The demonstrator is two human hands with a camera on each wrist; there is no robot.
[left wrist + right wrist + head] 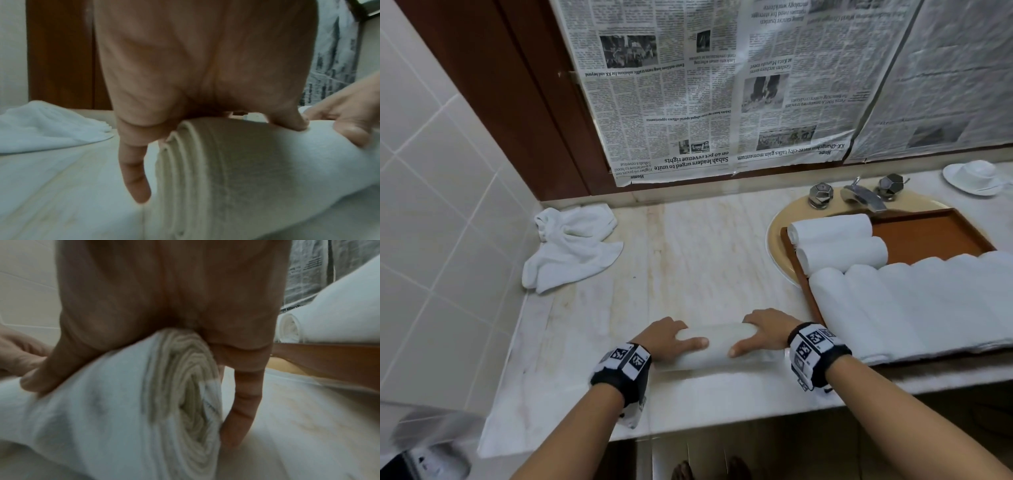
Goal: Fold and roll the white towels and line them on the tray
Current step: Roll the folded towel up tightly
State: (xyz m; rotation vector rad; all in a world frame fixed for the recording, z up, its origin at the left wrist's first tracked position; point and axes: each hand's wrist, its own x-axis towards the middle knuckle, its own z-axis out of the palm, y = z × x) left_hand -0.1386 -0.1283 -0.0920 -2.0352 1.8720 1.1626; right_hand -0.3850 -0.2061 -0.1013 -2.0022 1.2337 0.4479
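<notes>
A rolled white towel point(717, 346) lies on the marble counter near its front edge. My left hand point(671, 339) grips its left end, thumb on the near side and fingers curled over the top. My right hand point(760, 330) grips the right end the same way. The left wrist view shows the layered end of the rolled towel point(236, 170) under my palm. In the right wrist view the spiral end of the rolled towel point(185, 386) faces the camera. A brown wooden tray point(935, 236) sits over the sink and holds several rolled towels point(900, 301).
A crumpled white towel point(571, 246) lies at the back left by the tiled wall. A chrome tap point(859, 195) stands behind the tray and a white cup on a saucer point(976, 176) at the far right. Newspaper point(722, 85) covers the mirror.
</notes>
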